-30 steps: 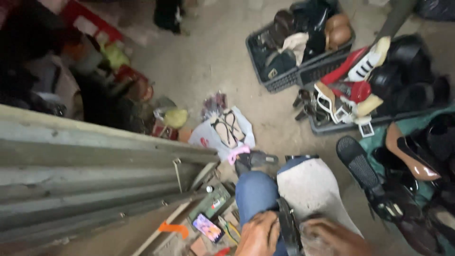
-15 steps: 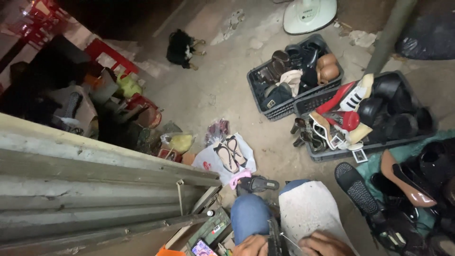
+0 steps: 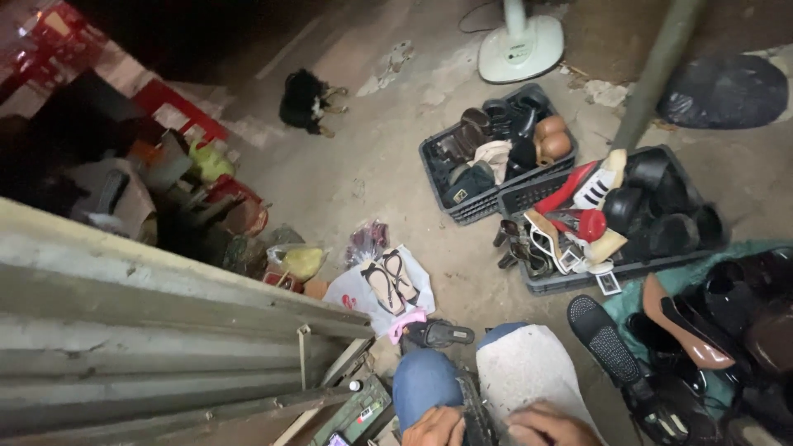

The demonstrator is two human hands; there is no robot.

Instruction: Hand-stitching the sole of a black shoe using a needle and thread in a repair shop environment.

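At the bottom edge, my left hand and my right hand both grip a dark shoe held upright between them, over my knee in blue jeans. Only the tops of both hands show. A white cloth or sheet lies on my lap beside the shoe. A black sandal with a pink piece beside it lies on the floor just past my knee.
Two dark crates full of shoes stand ahead on the concrete floor. Loose shoes lie on a green mat at right. Sandals rest on a white bag. A corrugated metal sheet fills the left. A fan base and small dark dog are farther off.
The view has tilted up and away: the hands and shoe have slid to the bottom edge, and the fan base, dog and far floor have come into sight.
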